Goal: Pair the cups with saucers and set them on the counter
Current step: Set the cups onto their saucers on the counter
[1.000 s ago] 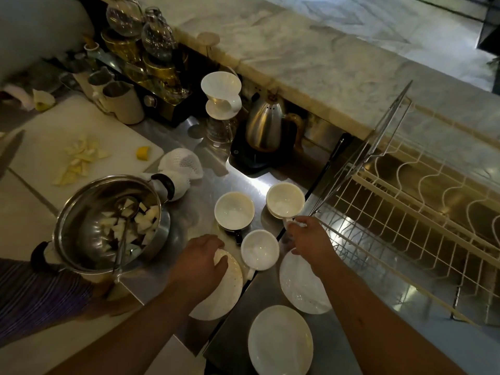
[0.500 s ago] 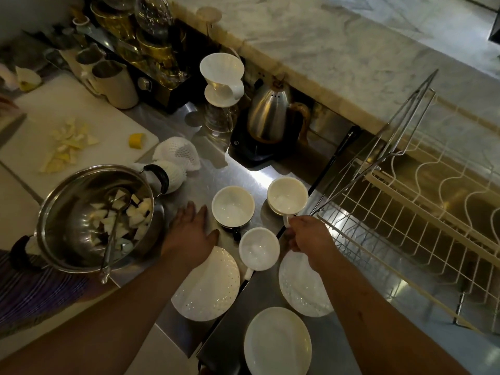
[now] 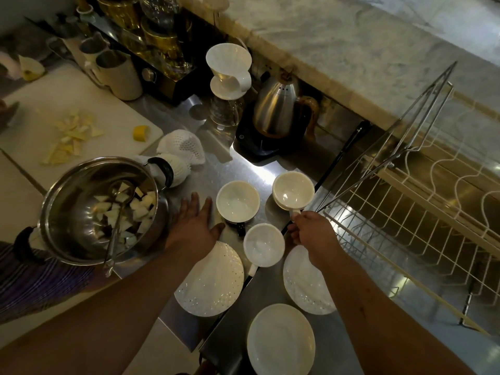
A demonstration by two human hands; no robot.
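Observation:
Three white cups stand on the steel counter: a left cup, a right cup and a near cup. Three white saucers lie nearer me: a dotted one on the left, a dotted one on the right and a plain one in front. My right hand pinches the handle of the right cup. My left hand lies flat with fingers spread on the counter, just left of the left cup and above the left saucer.
A steel pot with cut fruit and a ladle sits at the left beside a white cutting board. A kettle and a dripper stand behind the cups. A wire dish rack fills the right. Another person's striped sleeve is at the lower left.
My left hand let go of the left saucer, which now lies flat, and slid up beside the left cup. My right hand stayed at the right cup's handle.

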